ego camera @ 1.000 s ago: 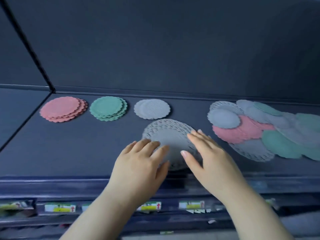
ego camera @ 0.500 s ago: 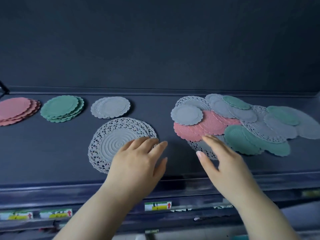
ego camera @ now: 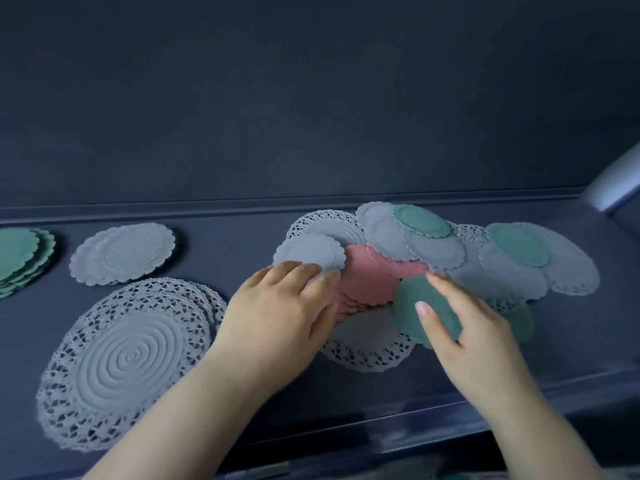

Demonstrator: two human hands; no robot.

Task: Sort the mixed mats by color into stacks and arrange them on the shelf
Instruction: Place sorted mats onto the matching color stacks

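Over the mixed pile [ego camera: 375, 271], my left hand [ego camera: 277, 317] flat on a grey mat [ego camera: 311, 252], right hand [ego camera: 481, 330] flat on a green mat [ego camera: 410, 299].

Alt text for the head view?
A left hand touches a small grey scalloped mat and a right hand a green mat in a mixed pile of grey, pink and green mats on a dark shelf. Sorted stacks lie left: grey lace doilies, grey mats, green mats.

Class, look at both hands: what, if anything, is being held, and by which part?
Nothing is gripped. The left hand rests flat on the grey mat at its near edge; the right hand lies flat on top of a green mat.
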